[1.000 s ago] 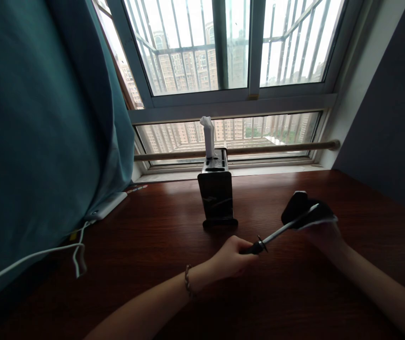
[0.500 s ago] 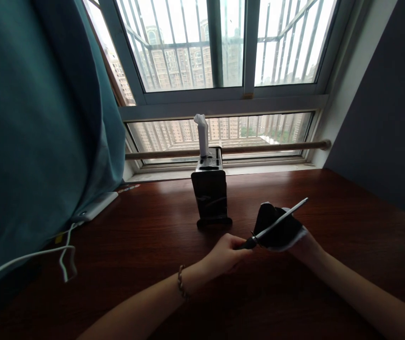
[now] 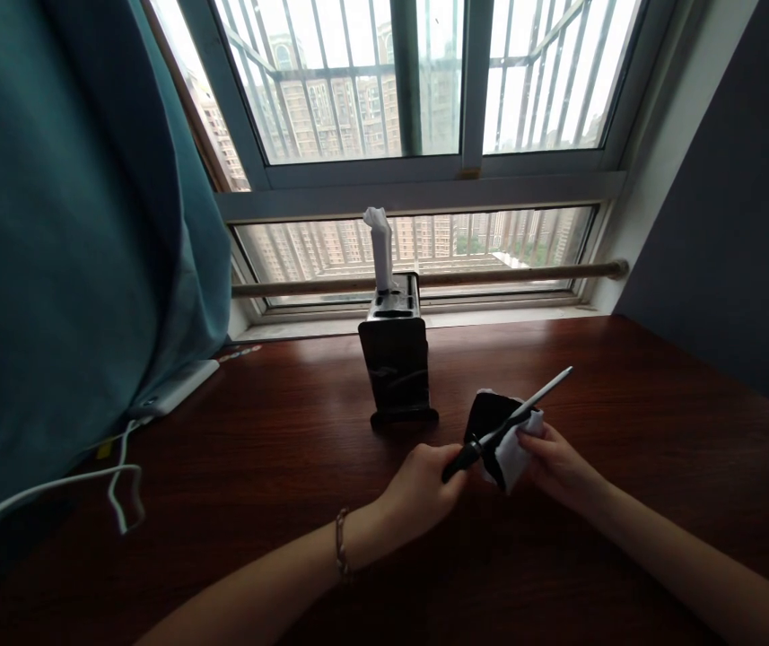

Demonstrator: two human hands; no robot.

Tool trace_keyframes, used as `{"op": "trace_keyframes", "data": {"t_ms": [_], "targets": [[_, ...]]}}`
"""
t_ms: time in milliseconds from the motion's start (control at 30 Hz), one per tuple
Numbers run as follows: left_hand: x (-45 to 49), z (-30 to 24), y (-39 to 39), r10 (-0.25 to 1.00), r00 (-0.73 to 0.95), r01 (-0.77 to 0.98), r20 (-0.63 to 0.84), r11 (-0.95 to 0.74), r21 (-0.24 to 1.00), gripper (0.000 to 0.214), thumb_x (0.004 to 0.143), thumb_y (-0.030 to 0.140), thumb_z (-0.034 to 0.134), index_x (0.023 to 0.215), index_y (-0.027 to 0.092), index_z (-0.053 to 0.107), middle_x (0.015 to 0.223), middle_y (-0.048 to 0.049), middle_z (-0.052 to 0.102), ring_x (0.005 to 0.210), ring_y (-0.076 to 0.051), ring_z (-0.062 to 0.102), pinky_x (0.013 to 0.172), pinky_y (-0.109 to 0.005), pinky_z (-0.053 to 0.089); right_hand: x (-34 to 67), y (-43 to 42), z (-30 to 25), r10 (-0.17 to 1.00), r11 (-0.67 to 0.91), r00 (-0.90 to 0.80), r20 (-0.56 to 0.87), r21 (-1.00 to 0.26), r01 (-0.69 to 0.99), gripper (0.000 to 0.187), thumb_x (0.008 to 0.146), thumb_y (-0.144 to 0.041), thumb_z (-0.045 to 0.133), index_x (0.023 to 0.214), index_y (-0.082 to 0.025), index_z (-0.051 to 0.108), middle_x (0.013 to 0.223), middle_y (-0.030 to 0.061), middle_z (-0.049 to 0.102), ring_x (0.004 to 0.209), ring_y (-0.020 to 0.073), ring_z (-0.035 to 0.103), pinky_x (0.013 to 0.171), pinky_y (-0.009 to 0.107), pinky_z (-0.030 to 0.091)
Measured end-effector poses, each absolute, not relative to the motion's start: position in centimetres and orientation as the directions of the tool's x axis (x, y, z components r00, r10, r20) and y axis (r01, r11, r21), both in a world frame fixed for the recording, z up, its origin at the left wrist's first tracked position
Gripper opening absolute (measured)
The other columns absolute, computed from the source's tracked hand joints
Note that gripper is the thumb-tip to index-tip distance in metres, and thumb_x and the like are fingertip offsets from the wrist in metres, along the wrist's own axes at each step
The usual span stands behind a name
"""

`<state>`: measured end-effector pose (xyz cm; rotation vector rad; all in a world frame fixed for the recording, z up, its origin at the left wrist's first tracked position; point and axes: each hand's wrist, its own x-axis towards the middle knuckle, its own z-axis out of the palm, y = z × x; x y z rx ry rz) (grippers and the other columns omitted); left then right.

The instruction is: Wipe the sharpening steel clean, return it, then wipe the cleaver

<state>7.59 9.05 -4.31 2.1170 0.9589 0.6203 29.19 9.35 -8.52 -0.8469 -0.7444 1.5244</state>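
My left hand is closed on the dark handle of a thin metal rod that points up and to the right. Close beside it, my right hand pinches a black and white cloth round the lower part of that rod, near the handle. Both hands hover just above the dark wooden table. Behind them stands a dark upright block with slots in its top and a white handle sticking up out of it.
A teal curtain hangs along the left. A white power strip lies under its edge, with a white cable trailing over the table. A barred window and a wooden rail run along the back; a grey wall closes the right.
My right hand slid the cloth down the rod from its tip to near the handle, so the shaft now shows bare. Both hands drifted slightly left and nearer.
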Motion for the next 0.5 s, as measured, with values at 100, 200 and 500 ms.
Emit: {"op": "trace_keyframes", "data": {"t_ms": [100,200,500], "targets": [[7.5,-4.7,8.8,0.766,0.624,0.561,0.154,-0.577,0.594,0.021,0.083,0.015,0.043,0.097,0.014,0.06,0.08,-0.0065,0.064,0.07,-0.018,0.059,0.065,-0.025,0.042,29.0,9.1,-8.5,0.987,-0.161,-0.085,-0.137,-0.82,-0.549,0.027,0.058,-0.023,0.08,0.078,-0.019,0.064,0.076,0.0001,0.069,0.069,0.0145,0.065,0.068,0.024,0.052],[7.6,-5.4,8.8,0.738,0.661,0.671,0.139,-0.664,0.33,0.036,0.083,0.013,0.04,0.116,0.007,0.053,0.087,-0.0131,0.064,0.074,-0.023,0.062,0.066,-0.03,0.046,28.9,9.0,-8.6,0.98,-0.195,-0.142,-0.139,-0.806,-0.558,0.027,0.059,-0.021,0.08,0.08,-0.019,0.064,0.077,0.0,0.07,0.069,0.014,0.065,0.068,0.024,0.051],[7.5,-5.2,8.9,0.716,0.685,0.498,0.134,-0.594,0.632,0.024,0.086,0.017,0.043,0.1,0.011,0.061,0.079,-0.0058,0.063,0.07,-0.018,0.058,0.063,-0.026,0.043,28.7,9.0,-9.2,0.97,-0.24,-0.162,-0.179,-0.78,-0.578,0.027,0.057,-0.022,0.083,0.077,-0.02,0.065,0.073,-0.0007,0.068,0.066,0.0133,0.063,0.065,0.024,0.05]]}}
